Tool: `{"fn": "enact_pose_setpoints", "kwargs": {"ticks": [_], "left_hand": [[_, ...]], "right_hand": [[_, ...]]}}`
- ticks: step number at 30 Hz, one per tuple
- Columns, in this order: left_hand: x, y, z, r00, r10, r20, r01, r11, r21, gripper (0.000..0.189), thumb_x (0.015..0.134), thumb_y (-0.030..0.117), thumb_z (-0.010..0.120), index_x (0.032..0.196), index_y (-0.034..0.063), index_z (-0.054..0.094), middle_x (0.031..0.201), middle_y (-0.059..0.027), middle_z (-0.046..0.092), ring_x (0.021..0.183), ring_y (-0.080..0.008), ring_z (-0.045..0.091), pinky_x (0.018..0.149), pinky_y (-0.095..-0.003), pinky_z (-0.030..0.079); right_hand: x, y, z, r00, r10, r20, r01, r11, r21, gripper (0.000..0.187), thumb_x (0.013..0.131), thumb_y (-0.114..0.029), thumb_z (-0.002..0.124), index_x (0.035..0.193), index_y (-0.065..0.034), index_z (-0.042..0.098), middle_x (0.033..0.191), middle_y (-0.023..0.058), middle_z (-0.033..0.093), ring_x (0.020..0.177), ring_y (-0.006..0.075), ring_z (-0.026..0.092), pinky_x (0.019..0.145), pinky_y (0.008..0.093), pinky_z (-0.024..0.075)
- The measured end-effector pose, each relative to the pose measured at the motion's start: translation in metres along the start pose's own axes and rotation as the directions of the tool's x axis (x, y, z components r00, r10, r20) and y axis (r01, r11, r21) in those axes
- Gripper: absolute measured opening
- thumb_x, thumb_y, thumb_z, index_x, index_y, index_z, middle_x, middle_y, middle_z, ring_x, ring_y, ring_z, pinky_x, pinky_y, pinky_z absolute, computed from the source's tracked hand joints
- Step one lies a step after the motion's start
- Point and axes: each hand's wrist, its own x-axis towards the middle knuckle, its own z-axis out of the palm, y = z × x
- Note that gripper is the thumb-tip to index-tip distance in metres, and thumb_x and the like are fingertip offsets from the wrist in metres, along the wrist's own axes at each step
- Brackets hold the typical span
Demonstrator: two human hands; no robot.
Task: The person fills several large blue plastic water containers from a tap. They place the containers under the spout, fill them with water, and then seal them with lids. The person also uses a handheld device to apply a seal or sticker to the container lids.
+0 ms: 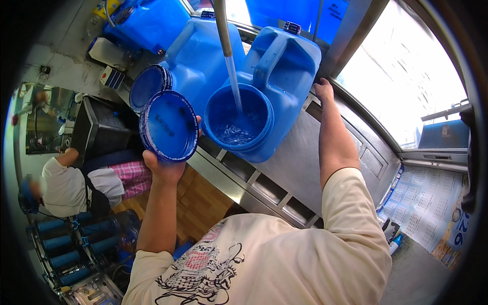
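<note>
My left hand (169,167) holds a round blue screw lid (169,127) with a dark, worn rim, its hollow inside facing me. Water runs from a metal spout (223,34) into the wide round mouth of a blue plastic water jug (293,87), where it splashes. This jug has a moulded handle and a small dark cap at its far end. Beside it on the left stands a second blue jug (206,53), its wide mouth covered by a dark-rimmed lid (149,87). My right hand (324,90) is beyond the filling jug's right side, at the window frame; its fingers are partly hidden.
Both jugs are on a slotted stainless steel counter (293,160) below a bright window. More blue containers (152,23) stand at the back left. Another person (65,187) is at the left near a black bin-like box (103,126). Blue rollers (65,259) lie at the lower left.
</note>
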Motion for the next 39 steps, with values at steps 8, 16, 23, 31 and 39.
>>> {"fn": "enact_pose_setpoints", "kwargs": {"ticks": [8, 16, 23, 31, 39], "left_hand": [[0.000, 0.002, 0.004, 1.000, 0.029, -0.007, -0.029, 0.999, 0.042, 0.111, 0.074, 0.077, 0.063, 0.152, 0.0092, 0.024, 0.152, -0.0141, 0.035, 0.137, -0.0347, 0.039, 0.112, -0.0526, 0.034], [-0.003, -0.001, -0.002, 0.999, 0.020, -0.042, -0.019, 0.999, 0.033, 0.110, 0.073, 0.076, 0.065, 0.152, 0.0094, 0.025, 0.154, -0.0118, 0.034, 0.139, -0.0306, 0.037, 0.115, -0.0495, 0.032], [-0.002, -0.002, -0.002, 0.998, 0.017, -0.056, -0.014, 0.998, 0.055, 0.112, 0.072, 0.078, 0.064, 0.152, 0.0091, 0.026, 0.153, -0.0115, 0.036, 0.138, -0.0303, 0.038, 0.114, -0.0491, 0.033], [-0.004, -0.004, -0.006, 0.999, -0.001, -0.045, 0.005, 0.996, 0.087, 0.114, 0.070, 0.080, 0.063, 0.152, 0.0090, 0.026, 0.152, -0.0115, 0.036, 0.138, -0.0302, 0.039, 0.114, -0.0490, 0.034], [-0.004, -0.003, -0.006, 0.999, -0.022, -0.040, 0.026, 0.994, 0.102, 0.116, 0.070, 0.080, 0.064, 0.152, 0.0085, 0.025, 0.153, -0.0112, 0.034, 0.138, -0.0303, 0.038, 0.114, -0.0487, 0.034]], "right_hand": [[0.005, 0.014, -0.007, 0.998, -0.010, 0.061, 0.009, 1.000, 0.009, 0.053, 0.084, -0.024, 0.067, 0.133, -0.0069, 0.057, 0.130, 0.0165, 0.062, 0.122, 0.0281, 0.059, 0.104, 0.0357, 0.0442], [0.003, 0.014, -0.015, 0.996, -0.036, 0.082, 0.036, 0.999, 0.005, 0.053, 0.084, -0.023, 0.069, 0.132, -0.0052, 0.058, 0.131, 0.0171, 0.061, 0.122, 0.0278, 0.058, 0.104, 0.0348, 0.0436], [0.010, 0.021, -0.012, 0.996, -0.010, 0.086, 0.005, 0.998, 0.063, 0.052, 0.084, -0.023, 0.069, 0.132, -0.0038, 0.058, 0.131, 0.0167, 0.062, 0.122, 0.0275, 0.058, 0.104, 0.0347, 0.0436], [0.005, 0.021, -0.011, 0.996, -0.024, 0.083, 0.021, 0.999, 0.031, 0.053, 0.085, -0.024, 0.069, 0.132, -0.0034, 0.058, 0.130, 0.0173, 0.062, 0.123, 0.0279, 0.058, 0.104, 0.0347, 0.0437], [0.007, 0.021, -0.010, 0.996, 0.001, 0.084, -0.002, 1.000, 0.016, 0.054, 0.085, -0.025, 0.068, 0.133, -0.0035, 0.056, 0.132, 0.0177, 0.060, 0.124, 0.0283, 0.057, 0.105, 0.0346, 0.0432]]}}
